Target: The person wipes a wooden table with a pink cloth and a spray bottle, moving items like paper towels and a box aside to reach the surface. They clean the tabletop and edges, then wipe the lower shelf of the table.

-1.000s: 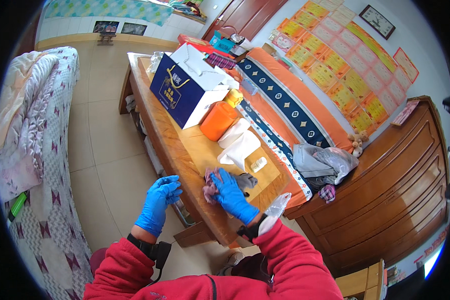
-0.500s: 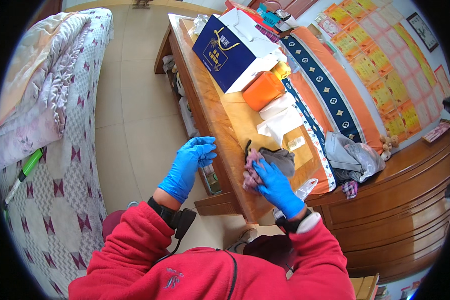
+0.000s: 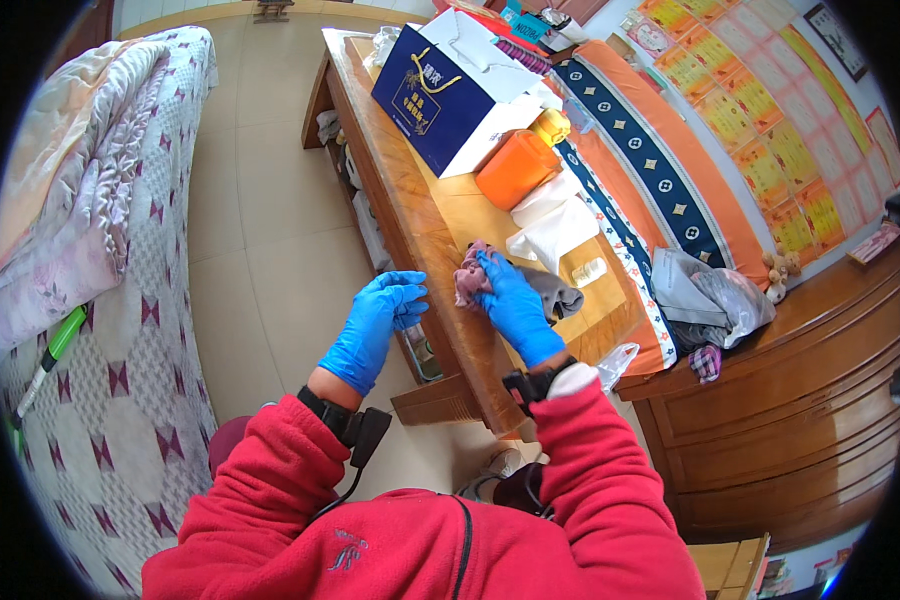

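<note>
My right hand [image 3: 510, 308], in a blue glove, presses a crumpled pink cloth [image 3: 469, 275] on the wooden table [image 3: 445, 325]. Against its right side lies a bunched grey cloth [image 3: 554, 293], partly hidden by the hand. My left hand [image 3: 375, 325], gloved in blue too, hovers just off the table's left edge. Its fingers are loosely bent and apart, with nothing in them. Beyond the cloths are a sheet of white paper [image 3: 562, 235] and a small whitish bottle [image 3: 590, 271].
A dark blue and white gift bag [image 3: 435, 105] and an orange container [image 3: 517, 170] stand farther along the table. An orange cushioned bench [image 3: 620, 110] runs along its right, with a plastic bag [image 3: 715, 295] on it. On the left is a bed [image 3: 145, 380].
My right hand has slid left and away from me with the pink cloth, and the grey cloth has bunched up. My left hand has hardly moved; the view has shifted slightly.
</note>
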A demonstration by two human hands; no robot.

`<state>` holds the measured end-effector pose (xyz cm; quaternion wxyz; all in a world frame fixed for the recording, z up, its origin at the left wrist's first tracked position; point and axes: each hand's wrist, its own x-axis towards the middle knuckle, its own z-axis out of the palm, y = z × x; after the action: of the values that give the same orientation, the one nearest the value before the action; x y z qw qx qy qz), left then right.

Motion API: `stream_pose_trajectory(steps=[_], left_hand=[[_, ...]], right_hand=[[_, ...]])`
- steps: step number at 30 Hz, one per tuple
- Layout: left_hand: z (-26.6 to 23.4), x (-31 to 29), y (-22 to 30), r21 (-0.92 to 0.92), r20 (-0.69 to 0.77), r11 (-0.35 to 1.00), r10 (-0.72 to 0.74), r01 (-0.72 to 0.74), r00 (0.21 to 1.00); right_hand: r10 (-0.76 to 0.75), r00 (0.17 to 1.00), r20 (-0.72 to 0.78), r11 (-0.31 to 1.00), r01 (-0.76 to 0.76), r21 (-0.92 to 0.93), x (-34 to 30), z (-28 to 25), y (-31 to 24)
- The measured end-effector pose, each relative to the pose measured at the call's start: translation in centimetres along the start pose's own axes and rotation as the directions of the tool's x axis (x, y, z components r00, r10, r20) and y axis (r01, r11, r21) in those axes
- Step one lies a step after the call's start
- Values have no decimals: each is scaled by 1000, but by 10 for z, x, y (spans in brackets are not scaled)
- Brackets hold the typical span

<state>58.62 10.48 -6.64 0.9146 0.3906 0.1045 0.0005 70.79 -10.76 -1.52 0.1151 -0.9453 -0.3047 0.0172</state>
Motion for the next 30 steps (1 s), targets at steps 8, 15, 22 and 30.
stream_pose_trajectory(steps=[8,15,22,30], left_hand=[[-5,6,-7,-59,-9,998,-16,15,1000],[-4,7,-8,-20,6,1000,-12,12,1000],[-4,4,-6,9,13,1000,-16,16,1000],[2,-1,-2,34,13,999,-30,30,999]], right_hand=[[123,992,-2,979,-121,167,-92,-47,72],[220,965,-144,969,-233,-81,-118,-45,165],[403,901,-160,799,-432,-419,-107,-81,156],[-318,941,-113,945,304,-123,-52,-50,17]])
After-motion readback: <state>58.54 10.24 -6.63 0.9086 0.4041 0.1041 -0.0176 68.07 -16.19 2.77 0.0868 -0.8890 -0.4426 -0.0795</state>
